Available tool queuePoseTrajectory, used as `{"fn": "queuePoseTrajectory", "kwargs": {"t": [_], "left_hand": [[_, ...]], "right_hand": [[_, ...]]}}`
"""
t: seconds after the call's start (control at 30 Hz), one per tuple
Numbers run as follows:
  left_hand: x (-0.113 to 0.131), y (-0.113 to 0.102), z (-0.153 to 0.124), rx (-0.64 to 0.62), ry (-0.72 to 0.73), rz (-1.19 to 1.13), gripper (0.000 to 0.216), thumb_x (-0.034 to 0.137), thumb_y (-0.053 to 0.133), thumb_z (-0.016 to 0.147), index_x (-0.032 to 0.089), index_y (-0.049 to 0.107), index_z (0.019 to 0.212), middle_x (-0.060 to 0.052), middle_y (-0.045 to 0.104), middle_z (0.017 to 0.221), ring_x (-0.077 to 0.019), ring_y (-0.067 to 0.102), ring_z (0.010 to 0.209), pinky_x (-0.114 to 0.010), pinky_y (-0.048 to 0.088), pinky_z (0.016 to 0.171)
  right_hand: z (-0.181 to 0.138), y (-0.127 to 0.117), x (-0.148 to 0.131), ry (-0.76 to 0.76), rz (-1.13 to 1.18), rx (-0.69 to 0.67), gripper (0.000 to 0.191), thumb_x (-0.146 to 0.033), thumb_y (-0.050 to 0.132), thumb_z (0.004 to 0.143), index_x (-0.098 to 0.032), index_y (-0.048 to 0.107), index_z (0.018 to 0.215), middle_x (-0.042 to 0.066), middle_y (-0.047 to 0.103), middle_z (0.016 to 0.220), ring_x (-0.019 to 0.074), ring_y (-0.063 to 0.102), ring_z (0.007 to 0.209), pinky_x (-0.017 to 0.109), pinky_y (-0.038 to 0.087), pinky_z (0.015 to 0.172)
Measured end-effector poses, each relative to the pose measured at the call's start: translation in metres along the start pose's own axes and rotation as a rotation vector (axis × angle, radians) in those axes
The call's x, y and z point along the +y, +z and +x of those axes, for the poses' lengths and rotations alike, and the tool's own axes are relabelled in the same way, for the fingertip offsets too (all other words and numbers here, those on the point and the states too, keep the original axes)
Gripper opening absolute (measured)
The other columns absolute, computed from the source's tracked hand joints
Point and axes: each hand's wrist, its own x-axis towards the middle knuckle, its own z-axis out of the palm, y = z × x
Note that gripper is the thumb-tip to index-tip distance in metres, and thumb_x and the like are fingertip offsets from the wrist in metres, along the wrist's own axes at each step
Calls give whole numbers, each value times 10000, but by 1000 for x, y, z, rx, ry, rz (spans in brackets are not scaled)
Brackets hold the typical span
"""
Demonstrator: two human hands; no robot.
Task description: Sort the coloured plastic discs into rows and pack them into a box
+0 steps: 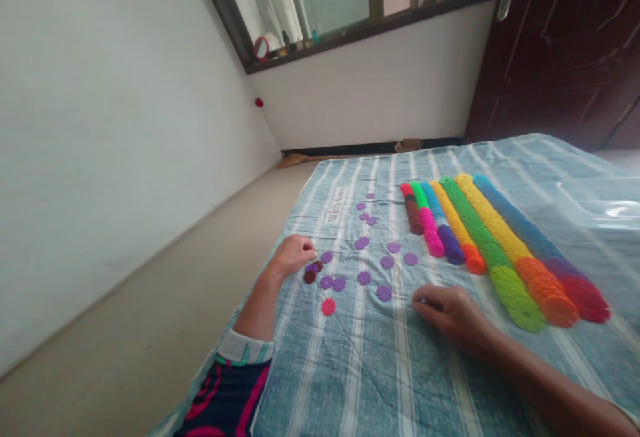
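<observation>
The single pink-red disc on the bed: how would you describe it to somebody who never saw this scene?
On the striped blue cloth, find the left hand beside scattered purple discs. The pink-red disc lies just below them, nearest the camera, alone in its colour.

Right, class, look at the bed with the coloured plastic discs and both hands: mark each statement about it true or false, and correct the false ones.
1. The left hand rests by a small cluster of purple and dark red discs. True.
2. The loose discs scattered on the striped cover are mostly yellow. False: they are mostly purple.
3. A single pink disc lies apart, nearer the camera than the purple ones. True.
4. The long rows of stacked discs lie to the left of both hands. False: they lie to the right, beyond the right hand.
</observation>
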Motion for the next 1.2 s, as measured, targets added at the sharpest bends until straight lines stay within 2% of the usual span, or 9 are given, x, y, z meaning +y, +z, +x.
{"fn": "queuePoseTrajectory", "kwargs": {"t": [0.13, 0.23, 0.37, 0.5, 0.67, 0.97, 1.2], "left_hand": [[-14, 1, -8, -32, -19, -91, 116, 263, 622, 617, 162, 629, 562, 0, 610, 559, -139, 549, 581, -234, 366, 557], [-16, 4, -9, -33, -30, -69, 136, 281, 624, 627, 163, 616, 561, 7, 591, 553, -133, 535, 574, -233, 353, 548], [-15, 10, -6, 74, -78, 24, 201, 359, 625, 668, 166, 647, 617, 12, 585, 569, -131, 523, 584, -228, 328, 545], [-16, 19, -2, 79, -92, 39, 111, 281, 641, 647, 172, 658, 630, 13, 594, 565, -127, 517, 575, -228, 305, 537], [-22, 29, 3, 131, -104, -78, 72, 199, 665, 576, 167, 622, 624, 18, 609, 585, -127, 532, 569, -228, 325, 546], [-22, 27, 0, 201, -98, -261, 90, 212, 665, 570, 158, 609, 616, 28, 593, 583, -115, 541, 584, -215, 390, 560], [-19, 16, -10, 36, -88, -583, 111, 201, 672, 575, 143, 601, 638, 12, 626, 587, -105, 566, 548, -218, 423, 545]], "right_hand": [[-2, 0, 0, 11, -12, -2, 257, -353, 475, 850, -208, 678, 789, 2, 650, 644, 159, 581, 598, 260, 392, 571], [-3, 0, 0, 13, -16, -1, 276, -377, 466, 859, -210, 669, 775, -6, 628, 620, 155, 559, 577, 260, 392, 561], [-4, 0, 1, 4, -10, -7, 284, -386, 467, 862, -209, 671, 776, -8, 614, 607, 152, 547, 560, 260, 402, 556], [-5, -1, 1, 17, -21, -11, 290, -399, 471, 867, -209, 680, 798, 2, 648, 651, 163, 578, 594, 264, 416, 565], [-6, -1, 1, 10, -25, -16, 291, -394, 471, 868, -208, 685, 801, 8, 669, 686, 171, 601, 629, 267, 429, 588], [-6, -3, 2, 14, -23, -16, 291, -405, 473, 863, -211, 684, 811, 15, 681, 708, 181, 609, 653, 273, 439, 593], [-6, -2, 1, 10, -25, 6, 291, -398, 476, 859, -197, 678, 797, 4, 642, 645, 166, 576, 600, 266, 413, 574]]}}
